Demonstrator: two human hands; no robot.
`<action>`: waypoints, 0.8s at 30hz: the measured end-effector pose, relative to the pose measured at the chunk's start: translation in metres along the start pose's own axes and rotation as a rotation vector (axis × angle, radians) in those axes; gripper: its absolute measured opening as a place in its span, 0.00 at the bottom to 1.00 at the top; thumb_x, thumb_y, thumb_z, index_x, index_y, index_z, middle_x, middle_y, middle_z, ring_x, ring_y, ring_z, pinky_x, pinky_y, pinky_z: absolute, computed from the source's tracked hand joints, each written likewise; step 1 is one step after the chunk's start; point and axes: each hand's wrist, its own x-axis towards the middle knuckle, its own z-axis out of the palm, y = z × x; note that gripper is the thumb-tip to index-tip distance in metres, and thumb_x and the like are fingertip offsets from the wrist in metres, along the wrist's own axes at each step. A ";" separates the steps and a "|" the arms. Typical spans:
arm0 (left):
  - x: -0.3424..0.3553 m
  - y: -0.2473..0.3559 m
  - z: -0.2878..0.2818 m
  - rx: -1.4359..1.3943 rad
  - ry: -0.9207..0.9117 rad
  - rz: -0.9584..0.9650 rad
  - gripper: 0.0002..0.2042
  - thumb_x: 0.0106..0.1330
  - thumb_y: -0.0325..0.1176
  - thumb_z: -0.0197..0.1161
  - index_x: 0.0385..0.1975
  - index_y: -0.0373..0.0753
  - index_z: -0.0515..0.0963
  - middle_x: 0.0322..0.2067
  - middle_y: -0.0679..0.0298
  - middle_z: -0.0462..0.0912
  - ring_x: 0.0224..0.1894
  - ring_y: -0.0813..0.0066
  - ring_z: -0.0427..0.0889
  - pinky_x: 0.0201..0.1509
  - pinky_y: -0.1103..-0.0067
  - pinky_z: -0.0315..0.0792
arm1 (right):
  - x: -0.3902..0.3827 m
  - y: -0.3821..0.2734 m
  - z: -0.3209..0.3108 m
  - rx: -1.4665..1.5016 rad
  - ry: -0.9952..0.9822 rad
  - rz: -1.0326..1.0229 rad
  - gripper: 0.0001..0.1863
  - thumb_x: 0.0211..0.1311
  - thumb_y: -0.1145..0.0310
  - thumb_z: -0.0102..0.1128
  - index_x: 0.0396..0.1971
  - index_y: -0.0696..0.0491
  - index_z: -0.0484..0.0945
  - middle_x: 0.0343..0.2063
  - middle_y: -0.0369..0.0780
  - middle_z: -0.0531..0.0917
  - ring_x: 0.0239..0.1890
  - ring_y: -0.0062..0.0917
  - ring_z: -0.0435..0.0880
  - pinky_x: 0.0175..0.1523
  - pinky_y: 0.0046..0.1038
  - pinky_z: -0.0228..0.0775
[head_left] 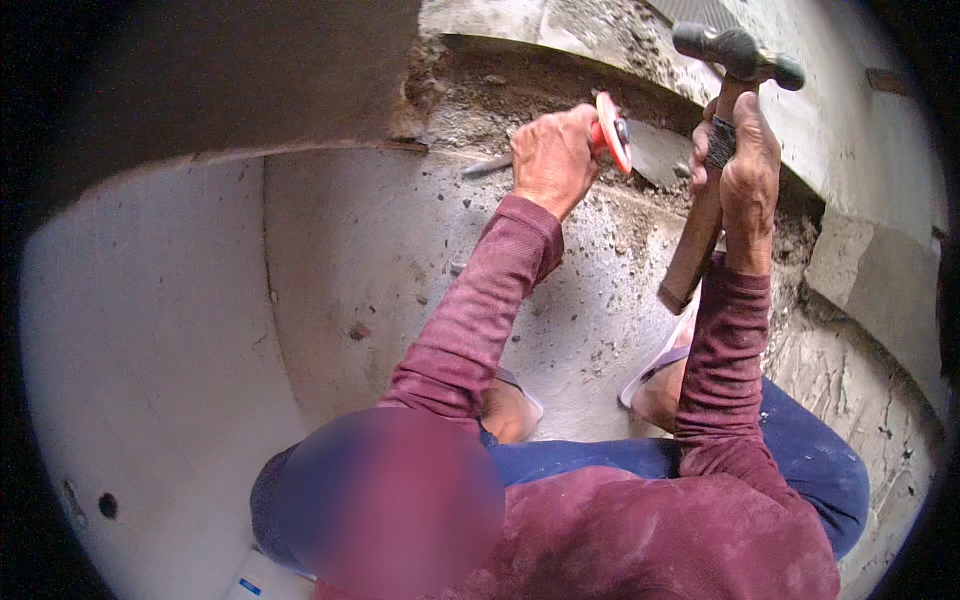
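Clock positions taken from the worker, 12 straight ahead.

Floor [570, 390]: pale grey, dusty, strewn with grit, from 9 through 12.

Recess [490, 95]: long, rough-edged channel in grey concrete, with loose rubble, curving from 11 to 1.

Worker: one person, seen by me with knees bent; maroon long-sleeved top [610, 530], dusty dark-blue trousers [590, 458].

Hammer [720, 145]: grey metal head with one rounded end, wooden handle, dark wrapping partway up; at 1 o'clock, head uppermost, butt toward the worker. Right grip [748, 155] closed around the handle near the wrapping. Hammer apart from the chisel.

Chisel: grey metal shaft [488, 166] reaching toward 9 from the fist, orange-red disc guard [613, 133] on the opposite side; at 12 o'clock, just before the recess. Left grip [553, 158] clamped on it; whether its tip touches anything, I cannot tell.

Chip [359, 330]: reddish-brown, irregular; on the floor at 10.
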 end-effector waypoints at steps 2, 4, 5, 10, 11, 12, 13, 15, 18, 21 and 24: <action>-0.008 -0.014 -0.006 -0.007 -0.214 -0.033 0.07 0.54 0.36 0.65 0.31 0.44 0.79 0.25 0.52 0.82 0.31 0.53 0.84 0.36 0.62 0.77 | 0.015 0.012 -0.009 -0.360 -0.076 -0.065 0.24 0.65 0.45 0.50 0.32 0.55 0.75 0.20 0.37 0.77 0.18 0.21 0.74 0.24 0.24 0.67; -0.023 -0.031 -0.014 0.031 -0.447 0.055 0.08 0.54 0.38 0.64 0.30 0.44 0.78 0.26 0.52 0.82 0.32 0.50 0.82 0.36 0.61 0.75 | 0.025 0.042 0.000 -0.568 -0.089 -0.243 0.19 0.57 0.54 0.56 0.38 0.56 0.77 0.26 0.44 0.81 0.27 0.31 0.79 0.36 0.30 0.70; -0.030 -0.035 -0.019 0.070 -0.574 0.130 0.07 0.54 0.38 0.63 0.29 0.43 0.78 0.26 0.52 0.82 0.32 0.50 0.82 0.36 0.61 0.75 | 0.031 0.057 -0.001 -0.678 -0.064 -0.330 0.19 0.53 0.59 0.60 0.41 0.57 0.78 0.30 0.48 0.82 0.32 0.36 0.81 0.42 0.33 0.72; -0.095 -0.082 -0.102 0.311 -1.065 0.625 0.07 0.56 0.39 0.58 0.26 0.44 0.78 0.25 0.56 0.82 0.31 0.54 0.82 0.34 0.62 0.74 | 0.014 0.119 0.014 -0.879 -0.112 -0.249 0.25 0.49 0.50 0.65 0.43 0.52 0.77 0.33 0.48 0.83 0.37 0.41 0.83 0.43 0.38 0.72; -0.107 -0.093 -0.127 0.306 -1.107 0.559 0.07 0.55 0.39 0.59 0.26 0.44 0.78 0.25 0.57 0.82 0.31 0.54 0.81 0.34 0.61 0.73 | 0.010 0.123 0.018 -0.931 -0.130 -0.224 0.26 0.49 0.49 0.65 0.44 0.52 0.77 0.35 0.48 0.83 0.38 0.42 0.83 0.44 0.38 0.72; -0.114 -0.095 -0.154 0.379 -1.194 0.460 0.13 0.45 0.38 0.71 0.30 0.44 0.81 0.30 0.59 0.84 0.39 0.59 0.82 0.41 0.64 0.74 | 0.004 0.126 0.024 -0.979 -0.149 -0.197 0.27 0.49 0.48 0.65 0.44 0.51 0.76 0.36 0.48 0.83 0.40 0.43 0.82 0.45 0.39 0.72; -0.119 -0.103 -0.177 0.407 -1.303 0.348 0.13 0.45 0.37 0.72 0.31 0.42 0.80 0.31 0.57 0.84 0.39 0.56 0.82 0.41 0.62 0.73 | 0.000 0.127 0.027 -1.000 -0.169 -0.202 0.28 0.49 0.48 0.65 0.45 0.51 0.76 0.36 0.48 0.83 0.41 0.43 0.82 0.45 0.40 0.72; -0.140 -0.129 -0.205 0.342 -1.174 -0.037 0.13 0.48 0.37 0.71 0.32 0.40 0.80 0.32 0.56 0.83 0.40 0.54 0.81 0.42 0.62 0.73 | -0.008 0.134 0.034 -1.060 -0.186 -0.224 0.28 0.49 0.47 0.65 0.45 0.51 0.75 0.37 0.49 0.83 0.41 0.45 0.82 0.45 0.41 0.72; -0.161 -0.153 -0.212 0.227 -0.813 -0.125 0.15 0.50 0.39 0.70 0.36 0.41 0.79 0.34 0.55 0.83 0.41 0.52 0.81 0.43 0.62 0.72 | -0.013 0.127 0.038 -1.103 -0.182 -0.252 0.30 0.48 0.46 0.66 0.44 0.53 0.75 0.37 0.48 0.83 0.41 0.43 0.82 0.45 0.39 0.71; -0.170 -0.165 -0.189 0.066 -0.487 -0.152 0.19 0.53 0.42 0.68 0.42 0.42 0.76 0.38 0.54 0.83 0.43 0.50 0.80 0.44 0.62 0.72 | -0.014 0.124 0.035 -1.136 -0.249 -0.303 0.30 0.47 0.46 0.67 0.44 0.54 0.75 0.37 0.49 0.82 0.41 0.43 0.82 0.46 0.38 0.71; -0.174 -0.163 -0.156 -0.053 -0.320 -0.287 0.19 0.56 0.42 0.66 0.45 0.42 0.74 0.41 0.55 0.82 0.44 0.51 0.79 0.46 0.62 0.72 | -0.015 0.129 0.031 -1.224 -0.298 -0.369 0.30 0.48 0.47 0.67 0.42 0.55 0.73 0.36 0.49 0.82 0.41 0.44 0.81 0.45 0.39 0.71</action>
